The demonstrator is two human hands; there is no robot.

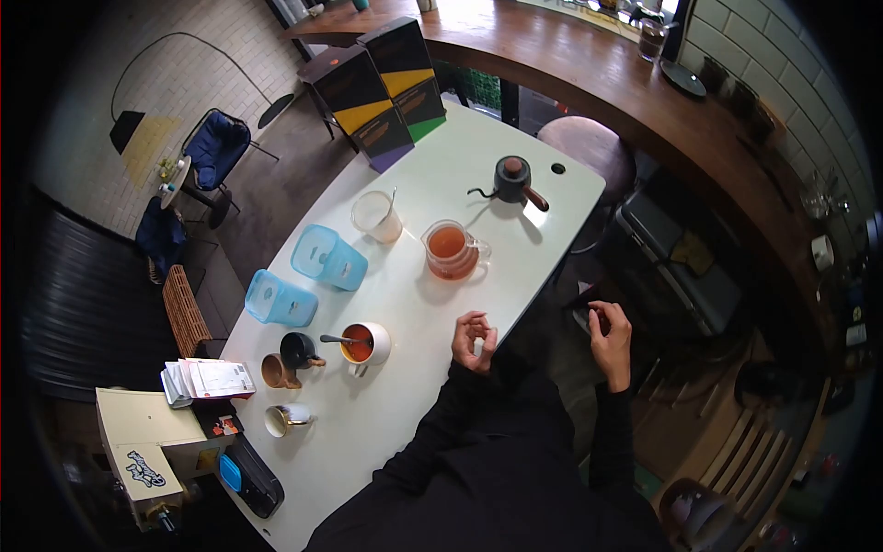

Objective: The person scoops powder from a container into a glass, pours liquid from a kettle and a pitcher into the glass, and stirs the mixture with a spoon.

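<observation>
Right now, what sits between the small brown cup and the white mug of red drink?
In the head view, a small black cup with a brown handle sits between the brown cup and the white mug, whose spoon handle points towards it.

A clear glass jug of reddish-amber liquid stands upright on the pale tabletop at the centre of the frame, its handle to the right. Lower and to the left, a white mug holds orange-red liquid, its handle toward the bottom; a spoon leans in it, pointing left over the rim.
</observation>
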